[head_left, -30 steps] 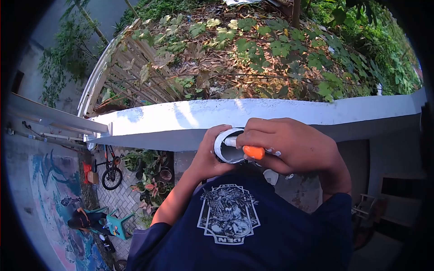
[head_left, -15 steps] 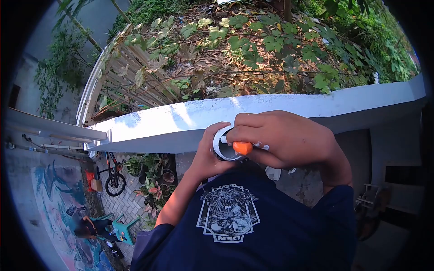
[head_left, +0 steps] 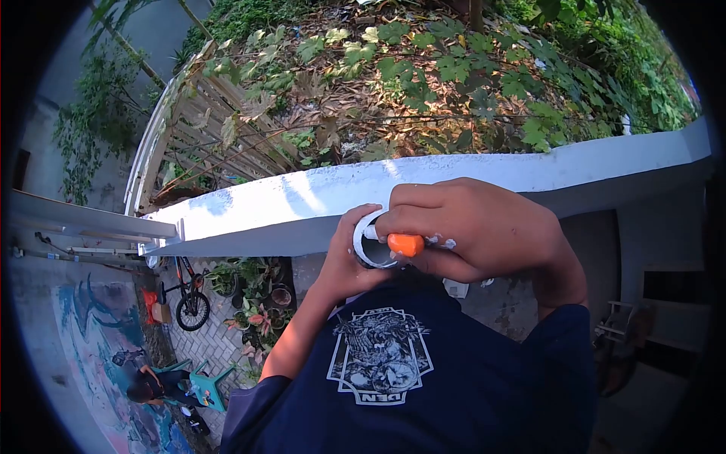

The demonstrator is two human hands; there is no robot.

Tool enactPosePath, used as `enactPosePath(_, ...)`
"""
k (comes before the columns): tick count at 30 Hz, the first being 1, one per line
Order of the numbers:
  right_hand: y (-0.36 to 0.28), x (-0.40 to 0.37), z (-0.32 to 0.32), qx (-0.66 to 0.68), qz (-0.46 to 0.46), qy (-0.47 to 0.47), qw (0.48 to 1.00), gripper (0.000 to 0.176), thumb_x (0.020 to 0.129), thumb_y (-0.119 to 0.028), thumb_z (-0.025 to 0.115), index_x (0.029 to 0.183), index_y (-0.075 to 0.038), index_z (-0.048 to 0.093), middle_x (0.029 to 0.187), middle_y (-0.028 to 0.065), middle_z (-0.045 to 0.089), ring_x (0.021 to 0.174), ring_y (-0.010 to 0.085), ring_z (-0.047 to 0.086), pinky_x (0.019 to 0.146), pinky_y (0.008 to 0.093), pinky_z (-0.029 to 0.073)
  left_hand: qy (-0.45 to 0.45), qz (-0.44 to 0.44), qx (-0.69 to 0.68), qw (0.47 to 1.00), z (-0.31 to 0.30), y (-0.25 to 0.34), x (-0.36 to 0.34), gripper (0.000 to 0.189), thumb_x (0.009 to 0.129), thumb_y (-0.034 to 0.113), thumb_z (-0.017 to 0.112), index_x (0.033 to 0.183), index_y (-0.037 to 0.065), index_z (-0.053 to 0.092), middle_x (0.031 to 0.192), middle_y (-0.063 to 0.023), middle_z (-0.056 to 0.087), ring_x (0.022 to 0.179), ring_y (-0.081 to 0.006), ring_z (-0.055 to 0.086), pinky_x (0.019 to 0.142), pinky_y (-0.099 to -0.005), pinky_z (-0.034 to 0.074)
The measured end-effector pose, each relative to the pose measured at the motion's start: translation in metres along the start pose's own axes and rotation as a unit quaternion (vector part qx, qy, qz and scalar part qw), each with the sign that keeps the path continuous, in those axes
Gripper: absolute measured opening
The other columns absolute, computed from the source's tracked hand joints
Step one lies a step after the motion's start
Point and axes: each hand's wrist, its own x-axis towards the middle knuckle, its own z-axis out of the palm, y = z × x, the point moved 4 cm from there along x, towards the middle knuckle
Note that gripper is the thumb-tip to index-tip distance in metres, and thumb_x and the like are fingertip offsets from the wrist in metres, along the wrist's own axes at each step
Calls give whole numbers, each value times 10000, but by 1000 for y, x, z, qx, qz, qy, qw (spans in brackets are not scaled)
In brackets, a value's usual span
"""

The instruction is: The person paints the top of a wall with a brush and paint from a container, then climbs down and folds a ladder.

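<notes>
My left hand (head_left: 344, 261) is wrapped round a small round container (head_left: 358, 244) with a white, paint-smeared rim, held upright in front of my chest. Over its mouth, my right hand (head_left: 484, 231) grips what looks like a paintbrush by its orange handle (head_left: 406, 244). The handle's end points up at me. A whitish part of the brush shows beside my fingers at the rim; its tip is hidden. White paint specks mark my right fingers. Just beyond both hands runs the white top of a low wall (head_left: 302, 198).
Past the wall lie dry leaves and a leafy vine (head_left: 454, 68). A slatted fence (head_left: 234, 125) stands at left. Below left are a bicycle (head_left: 193, 309), potted plants (head_left: 257, 314), a green plastic stool (head_left: 208, 390) and another person (head_left: 155, 384) seated near a painted wall (head_left: 98, 340).
Both hands keep nearly the same place, with the container and brush shifted only very slightly. The view has moved a little.
</notes>
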Motion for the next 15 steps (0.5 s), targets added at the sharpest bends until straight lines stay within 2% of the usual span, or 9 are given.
enactPosePath(4, 4, 2, 6, -18, 18, -26, 999, 318, 832, -89, 675, 1134, -78, 579, 968, 100, 574, 828, 349, 628, 684, 426, 495, 2, 24, 7, 1000, -2, 5, 2, 928, 631, 169, 892, 1413, 49, 407, 1288, -146, 534, 1193, -275, 568, 1013, -391, 451)
enactPosePath(6, 2, 3, 4, -33, 18, -29, 999, 322, 831, -96, 680, 1136, -78, 579, 969, 99, 574, 828, 349, 629, 685, 427, 497, -39, -11, 22, 999, -1, -6, 3, 930, 633, 166, 888, 1416, 48, 401, 1291, -144, 537, 1196, -271, 568, 1016, -389, 451)
enactPosePath(13, 0, 5, 2, -54, 19, -39, 998, 366, 817, -116, 714, 1156, -71, 582, 990, 98, 574, 836, 343, 631, 697, 420, 507, -18, -7, 4, 1000, -3, 4, 4, 947, 623, 161, 883, 1424, 47, 391, 1306, -145, 532, 1212, -267, 562, 1022, -386, 448)
enactPosePath(15, -1, 6, 2, -59, 20, -42, 997, 373, 815, -117, 719, 1159, -70, 583, 996, 99, 574, 842, 342, 631, 699, 418, 508, -47, -37, -4, 998, -1, -9, 0, 940, 629, 154, 879, 1424, 47, 390, 1307, -145, 532, 1215, -264, 562, 1025, -386, 447)
